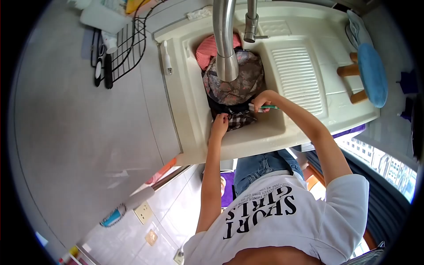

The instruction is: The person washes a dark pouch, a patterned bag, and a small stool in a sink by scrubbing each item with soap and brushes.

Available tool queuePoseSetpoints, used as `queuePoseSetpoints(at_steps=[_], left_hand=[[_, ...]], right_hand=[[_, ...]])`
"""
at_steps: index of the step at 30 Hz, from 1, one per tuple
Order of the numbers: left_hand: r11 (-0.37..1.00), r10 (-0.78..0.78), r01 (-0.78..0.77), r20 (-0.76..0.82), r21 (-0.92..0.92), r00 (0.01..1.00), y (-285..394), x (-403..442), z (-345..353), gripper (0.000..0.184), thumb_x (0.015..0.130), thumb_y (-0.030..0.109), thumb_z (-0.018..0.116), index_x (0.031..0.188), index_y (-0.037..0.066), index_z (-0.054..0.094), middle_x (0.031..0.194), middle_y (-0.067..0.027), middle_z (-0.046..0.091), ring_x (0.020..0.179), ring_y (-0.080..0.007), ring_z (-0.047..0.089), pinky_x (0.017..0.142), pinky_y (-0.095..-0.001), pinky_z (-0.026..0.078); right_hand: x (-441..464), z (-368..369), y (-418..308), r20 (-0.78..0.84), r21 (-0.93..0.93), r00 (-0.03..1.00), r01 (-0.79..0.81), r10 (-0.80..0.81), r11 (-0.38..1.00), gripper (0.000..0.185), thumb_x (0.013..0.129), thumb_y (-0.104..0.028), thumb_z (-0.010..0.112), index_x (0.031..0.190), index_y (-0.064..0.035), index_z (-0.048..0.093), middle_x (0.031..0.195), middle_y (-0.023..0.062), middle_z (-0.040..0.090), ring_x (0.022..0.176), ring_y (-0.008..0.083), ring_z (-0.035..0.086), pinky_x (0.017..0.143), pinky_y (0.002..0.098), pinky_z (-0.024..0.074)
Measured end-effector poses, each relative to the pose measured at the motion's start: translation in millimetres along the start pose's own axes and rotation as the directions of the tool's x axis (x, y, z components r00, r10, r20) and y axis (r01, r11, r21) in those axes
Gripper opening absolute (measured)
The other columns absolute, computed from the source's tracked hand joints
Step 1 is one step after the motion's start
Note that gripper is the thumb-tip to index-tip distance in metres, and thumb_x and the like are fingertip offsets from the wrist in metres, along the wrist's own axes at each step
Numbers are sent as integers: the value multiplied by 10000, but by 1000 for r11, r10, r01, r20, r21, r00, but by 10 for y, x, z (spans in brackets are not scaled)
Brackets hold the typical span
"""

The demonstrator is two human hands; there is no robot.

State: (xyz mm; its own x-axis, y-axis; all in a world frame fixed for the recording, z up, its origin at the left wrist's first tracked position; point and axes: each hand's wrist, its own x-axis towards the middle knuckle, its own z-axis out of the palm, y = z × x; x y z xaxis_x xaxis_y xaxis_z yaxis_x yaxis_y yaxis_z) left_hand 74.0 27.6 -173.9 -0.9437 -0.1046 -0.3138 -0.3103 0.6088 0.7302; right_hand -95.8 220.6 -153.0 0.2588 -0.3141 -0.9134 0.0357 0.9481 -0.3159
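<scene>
In the basin of a cream sink (251, 140) lies a bulging dark fabric item with a floral print (245, 79). Nearer to me are a black fabric part (229, 108) and black-and-white checked cloth (240, 121); I cannot tell whether these belong to one piece. My left hand (220, 123) is closed on the edge of the checked cloth. My right hand (263, 101) grips a brush (268, 106) with a green handle and a pale head, held against or just over the black fabric. A red-striped cloth (207, 51) is bunched at the back of the basin.
A steel faucet (226, 44) hangs over the basin. A ribbed washboard (298, 79) is moulded to its right, with a blue-topped stool (371, 75) beyond. A white electric toothbrush (167, 57) lies on the left rim, and a black wire rack (132, 48) stands on the counter.
</scene>
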Motion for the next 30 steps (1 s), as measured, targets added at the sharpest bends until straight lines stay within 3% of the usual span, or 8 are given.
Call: queuePoseSetpoints(at_steps=[9, 15, 18, 19, 21, 23, 25, 30], left_hand=[[993, 58, -48, -91, 112, 994, -96, 81, 90, 136, 814, 85, 454, 892, 28, 549, 875, -155, 519, 773, -308, 529, 686, -347, 438], [983, -85, 71, -76, -170, 993, -135, 143, 120, 230, 857, 200, 451, 952, 22, 559, 901, -91, 563, 778, -223, 554, 701, -338, 442], [435, -324, 175, 28, -883, 946, 686, 51, -132, 330, 884, 315, 407, 1064, 56, 507, 998, -66, 550, 840, -190, 540, 716, -336, 439], [-22, -367, 138, 136, -990, 920, 843, 92, -179, 350, 885, 341, 403, 1100, 78, 486, 1026, -66, 542, 856, -186, 536, 716, -330, 438], [-236, -162, 123, 164, -964, 973, 823, 281, -123, 403, 821, 358, 530, 1068, 47, 465, 898, -57, 562, 818, -188, 553, 667, -312, 438], [-120, -217, 34, 60, -992, 974, 687, 504, -21, 287, 770, 307, 617, 843, 89, 445, 756, -27, 502, 570, -132, 507, 424, -255, 376], [-133, -397, 105, 150, -985, 905, 898, 602, -133, 281, 756, 266, 638, 786, 94, 418, 675, -17, 436, 482, -102, 443, 355, -210, 312], [-218, -290, 85, 147, -972, 946, 1050, 980, -200, 282, 762, 187, 605, 849, 36, 383, 675, -72, 436, 466, -96, 429, 322, -172, 293]], right_hand=[[-1282, 192, -377, -105, 599, 526, 711, -844, 369, 601, 780, -204, 585, 1268, -79, 257, 841, 92, 508, 593, 104, 482, 409, 159, 365], [-370, 361, -396, -570, 158, 718, 574, -400, 804, 374, 834, -221, 492, 1148, -49, 382, 767, 54, 525, 591, 97, 510, 429, 200, 406], [-433, 597, -565, -699, 15, 568, 620, -435, 784, 319, 866, -236, 437, 1120, -46, 405, 763, 62, 544, 596, 102, 524, 454, 224, 433], [-462, 673, -588, -726, -39, 443, 738, -526, 674, 294, 880, -243, 410, 1096, -44, 424, 775, 74, 559, 600, 111, 531, 470, 235, 445], [-232, 502, -509, -609, 9, 491, 790, -623, 614, 255, 862, -180, 433, 1089, -65, 447, 825, 117, 578, 594, 175, 549, 510, 272, 453], [-258, 225, -440, -474, -605, 201, 632, -857, 483, 333, 802, -156, 509, 1117, -69, 445, 846, 134, 555, 726, 247, 547, 656, 340, 448], [-650, 29, -486, -612, -697, -389, -148, -689, 702, 423, 736, -152, 557, 1134, -67, 443, 892, 148, 526, 892, 293, 489, 794, 401, 382], [-1332, -715, -487, -483, -561, -445, -503, -754, 657, 457, 750, -152, 532, 1191, -115, 415, 919, 155, 524, 929, 269, 483, 822, 395, 376]])
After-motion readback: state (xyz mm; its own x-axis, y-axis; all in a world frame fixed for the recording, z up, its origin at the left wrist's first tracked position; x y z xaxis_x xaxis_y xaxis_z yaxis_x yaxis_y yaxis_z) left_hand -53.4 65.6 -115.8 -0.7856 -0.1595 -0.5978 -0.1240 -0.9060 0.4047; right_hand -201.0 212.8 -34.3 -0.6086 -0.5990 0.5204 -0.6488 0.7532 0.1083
